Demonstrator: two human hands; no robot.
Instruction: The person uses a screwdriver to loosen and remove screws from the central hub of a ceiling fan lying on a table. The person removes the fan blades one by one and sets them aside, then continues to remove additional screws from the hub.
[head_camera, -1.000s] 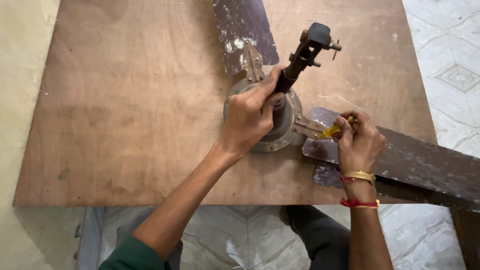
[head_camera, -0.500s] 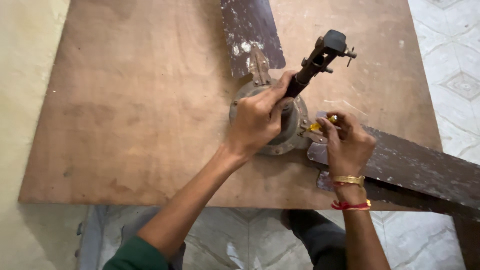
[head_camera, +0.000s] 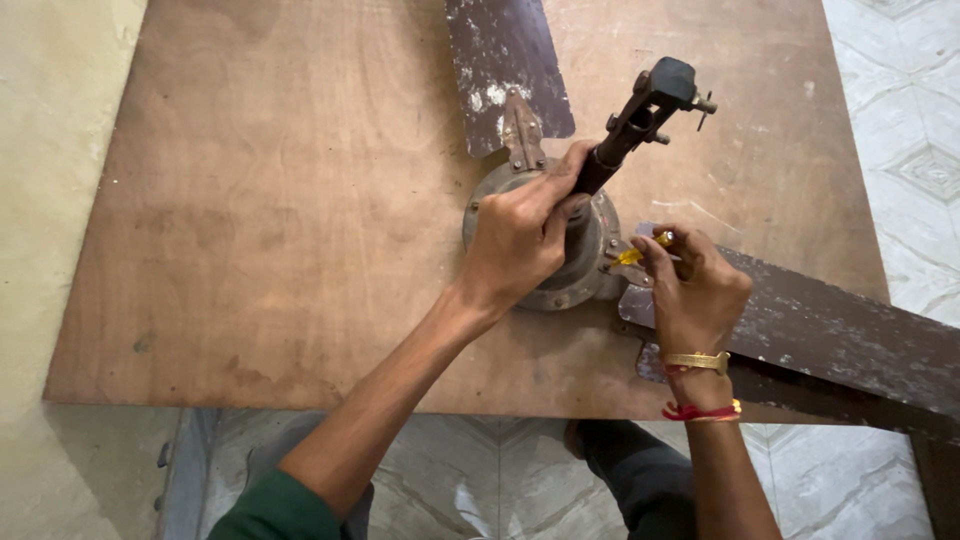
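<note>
An old ceiling fan lies on a brown wooden board (head_camera: 250, 200). Its round metal motor housing (head_camera: 590, 285) sits mid-board, with a dark down rod (head_camera: 645, 110) rising from it. My left hand (head_camera: 520, 235) is wrapped around the base of the rod on top of the housing. My right hand (head_camera: 695, 290) grips a yellow-handled screwdriver (head_camera: 640, 252), its tip at the bracket where a worn dark blade (head_camera: 840, 335) joins the housing. A second blade (head_camera: 505, 65) points away from me.
The board rests over a tiled floor (head_camera: 900, 120) that shows at the right and below. A plain beige wall or floor (head_camera: 50, 250) runs along the left. My legs in dark trousers (head_camera: 640, 475) are under the board's near edge.
The view has shifted slightly; both hands keep their grips. My right hand has edged a little closer to the housing with the screwdriver.
</note>
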